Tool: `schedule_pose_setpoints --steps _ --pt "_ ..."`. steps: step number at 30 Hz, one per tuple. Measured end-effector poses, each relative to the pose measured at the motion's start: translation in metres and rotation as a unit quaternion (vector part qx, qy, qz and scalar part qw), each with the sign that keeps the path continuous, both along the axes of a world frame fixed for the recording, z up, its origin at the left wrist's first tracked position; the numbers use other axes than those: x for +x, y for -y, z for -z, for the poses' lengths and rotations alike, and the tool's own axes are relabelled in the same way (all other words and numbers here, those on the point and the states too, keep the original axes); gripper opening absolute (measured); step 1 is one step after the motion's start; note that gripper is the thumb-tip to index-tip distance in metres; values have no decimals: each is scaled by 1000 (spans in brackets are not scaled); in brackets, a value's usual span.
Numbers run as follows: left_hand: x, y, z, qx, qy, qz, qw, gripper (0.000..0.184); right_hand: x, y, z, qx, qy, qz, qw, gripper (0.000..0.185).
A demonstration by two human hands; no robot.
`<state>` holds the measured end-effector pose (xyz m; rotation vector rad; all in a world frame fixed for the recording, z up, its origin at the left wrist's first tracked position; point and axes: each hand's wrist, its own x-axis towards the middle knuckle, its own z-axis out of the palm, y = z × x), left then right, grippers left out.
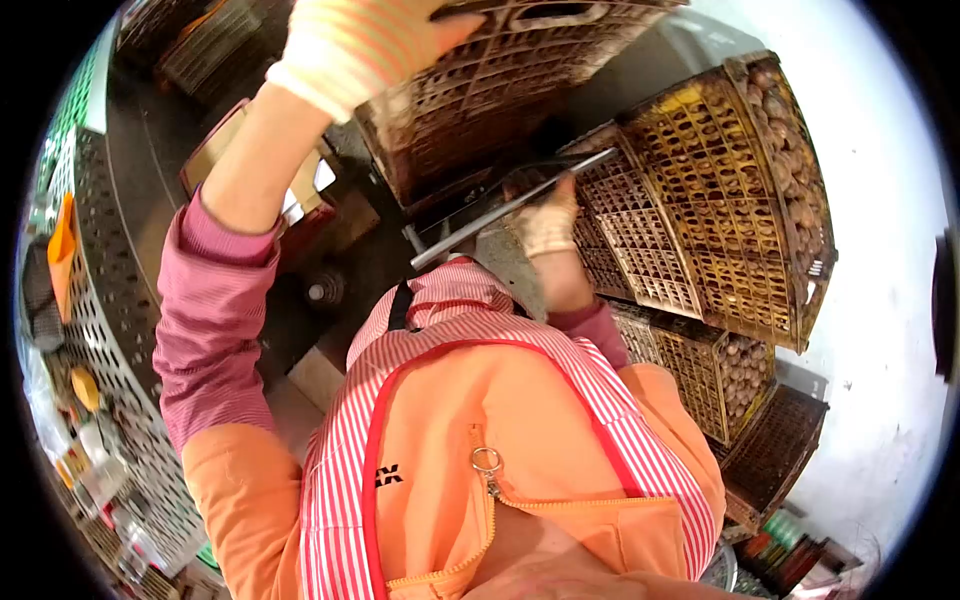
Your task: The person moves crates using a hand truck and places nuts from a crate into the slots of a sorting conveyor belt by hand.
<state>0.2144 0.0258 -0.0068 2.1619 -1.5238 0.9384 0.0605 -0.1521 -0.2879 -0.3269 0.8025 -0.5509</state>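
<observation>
Now your jacket (540, 430) is showing black letters (388, 476), too unclear to read. Your hands are working apart: your left hand (370, 48) is touching the crate (470, 115) near its top; your right hand (550, 224) is meeting a tilted bar (470, 232) beside it. Hidden fingers are leaving both grips impossible to tell.

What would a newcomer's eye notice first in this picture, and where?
Probably the bright orange top, lower centre, framed by a striped apron. Above it, the gloved left hand is at a brown crate, the right hand at a grey bar. Yellowish crates are stacked at right.
</observation>
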Motion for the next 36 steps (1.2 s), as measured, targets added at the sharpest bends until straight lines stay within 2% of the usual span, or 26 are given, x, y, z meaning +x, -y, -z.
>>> schedule_pose_setpoints --steps 3,5,8,11,14,15,17,18,19,20,23,24,27,28,31,33,36 --pt "-4 1 -7 15 -9 8 1000 32 17 -4 -7 -44 -119 45 991 49" --pt "8 1 14 -23 30 -3 999 38 18 -4 -18 -1 -130 28 991 43" --pt "16 6 10 -30 55 22 998 35 35 3 -33 43 -116 40 992 38" --pt "7 24 4 -11 28 -4 1000 33 37 24 -28 3 -117 12 993 40" --pt "-2 27 7 -18 -10 -33 999 34 26 16 -28 12 -77 -16 997 43" --pt "2 29 7 -73 24 22 997 33 28 13 -33 5 -64 -23 998 45" --pt "-4 22 7 -20 -15 -33 999 38 29 9 -30 45 -60 -18 997 40" --pt "-2 20 8 -19 -15 -33 999 37 27 12 -29 42 -62 -19 997 40" --pt "4 25 9 -62 5 16 998 38 24 17 -31 36 -63 -20 997 39" --pt "3 24 11 -54 0 16 998 39 20 17 -25 -4 -37 -34 999 36" --pt "1 20 10 -15 1 6 1000 43 19 14 -13 7 -16 -42 999 31" --pt "-1 21 9 -8 -5 -3 1000 43 22 19 15 -39 -110 -63 991 27" --pt "-2 21 5 -4 -18 -11 1000 42 25 23 14 4 -73 -71 995 27" --pt "-5 22 4 8 -5 -22 1000 41 16 34 6 36 -93 -143 985 43" --pt "-7 19 5 28 14 -55 998 41 24 45 -26 160 -104 -128 973 41" --pt "-6 16 8 41 50 -60 996 42 39 47 -9 180 -102 -159 965 38" --pt "-7 24 5 -1 15 -45 999 44 60 56 -15 204 -140 -190 950 37"
